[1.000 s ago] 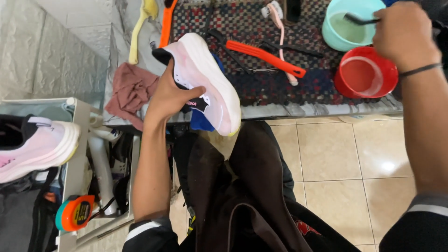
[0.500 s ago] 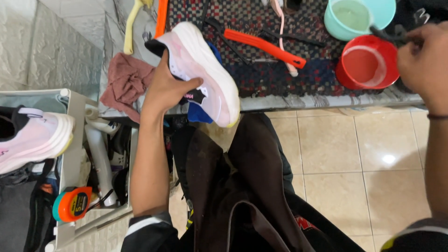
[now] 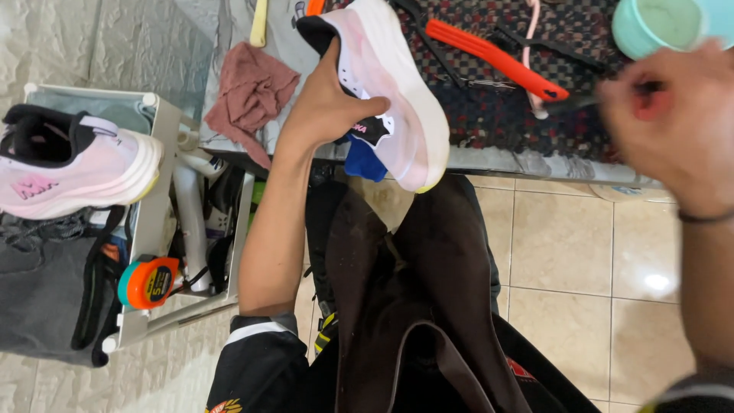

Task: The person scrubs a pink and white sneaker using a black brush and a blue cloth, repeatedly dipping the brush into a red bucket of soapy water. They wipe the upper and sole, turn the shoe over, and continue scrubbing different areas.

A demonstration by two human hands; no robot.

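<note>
Your left hand (image 3: 325, 107) has its grip closed around the white and pink sneaker (image 3: 386, 84), holding it sole-out above the tabletop (image 3: 535, 164) edge. Keep that wrist firm and the sole turned toward your right hand (image 3: 673, 122), so strokes land squarely. To the right of the sneaker, motion blur hides that hand's grip; a dark handle shows, its tip unreadable, and the teal cup (image 3: 661, 23) is cropped.

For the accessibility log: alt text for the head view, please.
The left hand holds a white and pink shoe sole-outward over a ledge, while the blurred right hand grips a dark tool near a teal cup. Its matching shoe sits on a white rack.
</note>
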